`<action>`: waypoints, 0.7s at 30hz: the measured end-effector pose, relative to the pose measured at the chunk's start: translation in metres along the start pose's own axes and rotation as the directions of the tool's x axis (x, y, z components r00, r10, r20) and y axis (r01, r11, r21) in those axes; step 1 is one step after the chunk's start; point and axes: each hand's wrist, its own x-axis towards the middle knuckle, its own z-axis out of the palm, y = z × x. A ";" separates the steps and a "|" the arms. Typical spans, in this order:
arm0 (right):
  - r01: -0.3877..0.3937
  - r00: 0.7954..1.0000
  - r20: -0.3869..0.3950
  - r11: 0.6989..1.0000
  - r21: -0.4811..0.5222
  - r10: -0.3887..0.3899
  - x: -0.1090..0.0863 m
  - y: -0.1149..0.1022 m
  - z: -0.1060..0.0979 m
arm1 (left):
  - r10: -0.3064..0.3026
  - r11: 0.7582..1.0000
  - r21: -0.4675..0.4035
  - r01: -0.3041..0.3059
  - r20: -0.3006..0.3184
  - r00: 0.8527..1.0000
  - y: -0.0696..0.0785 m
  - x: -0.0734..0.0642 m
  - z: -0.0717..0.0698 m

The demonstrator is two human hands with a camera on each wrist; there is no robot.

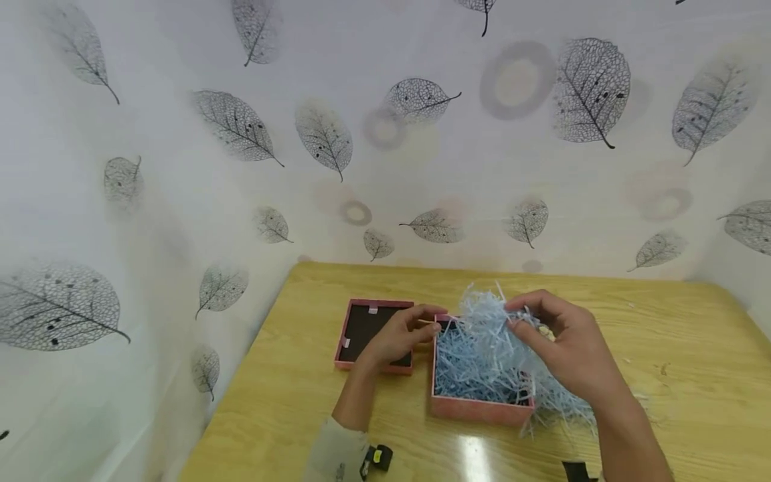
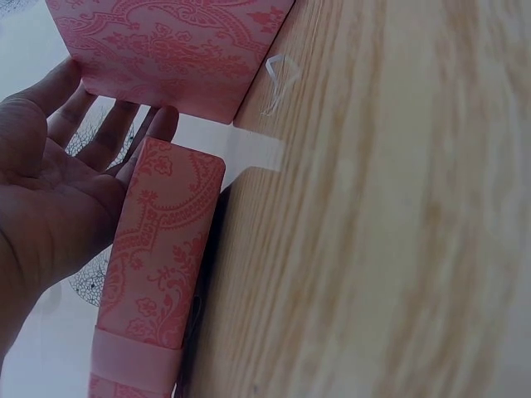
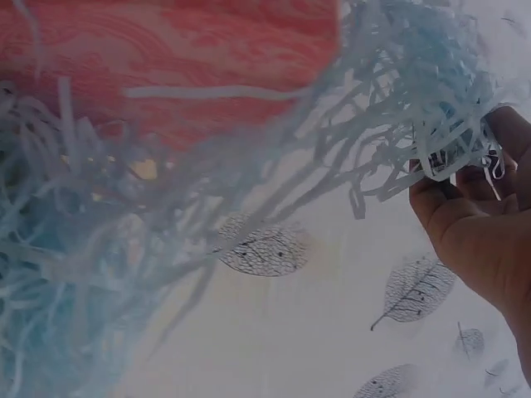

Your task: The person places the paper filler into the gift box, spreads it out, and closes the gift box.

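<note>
A pink patterned box [image 1: 482, 410] holds pale blue shredded paper [image 1: 476, 365] over its dark inside. Above its right part, my right hand [image 1: 572, 348] pinches a clump of the shredded paper [image 3: 440, 91] between thumb and fingers. Strands trail from this clump toward a heap of shredded paper [image 1: 566, 395] on the table, right of the box. My left hand [image 1: 397, 338] reaches over the box lid [image 1: 376, 328], its fingertips right at the box's left wall [image 2: 174, 62]. Those fingers are loosely extended, as the left wrist view shows.
The lid lies inside up on the wooden table [image 1: 289, 395], left of the box, with small light tabs at its edges. A loose strand [image 2: 280, 79] lies beside the box. Behind the table stands a pale wall with a leaf print [image 1: 434, 227].
</note>
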 end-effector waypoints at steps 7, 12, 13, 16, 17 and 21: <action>0.048 0.970 0.235 0.995 0.083 -0.066 0.007 0.028 0.018 | -0.016 1.000 0.003 0.016 -0.003 1.000 0.001 0.001 0.002; 0.077 0.904 0.418 0.996 0.041 -0.087 0.008 0.039 0.027 | -0.030 0.999 -0.012 0.030 -0.006 1.000 0.002 0.002 0.003; 0.081 0.889 0.450 0.996 0.035 -0.088 0.008 0.041 0.029 | -0.033 0.999 -0.012 0.033 -0.009 0.999 0.003 0.002 0.003; 0.071 0.836 0.543 0.997 0.022 -0.072 0.008 0.044 0.035 | -0.037 0.999 -0.014 0.037 -0.013 0.999 0.004 0.002 0.003; 0.064 0.815 0.575 0.998 0.018 -0.063 0.008 0.044 0.037 | -0.042 0.999 -0.015 0.042 -0.014 0.999 0.004 0.002 0.003; 0.054 0.741 0.671 0.999 -0.001 -0.039 0.008 0.043 0.046 | -0.048 0.999 -0.020 0.048 -0.020 0.999 0.004 0.001 0.002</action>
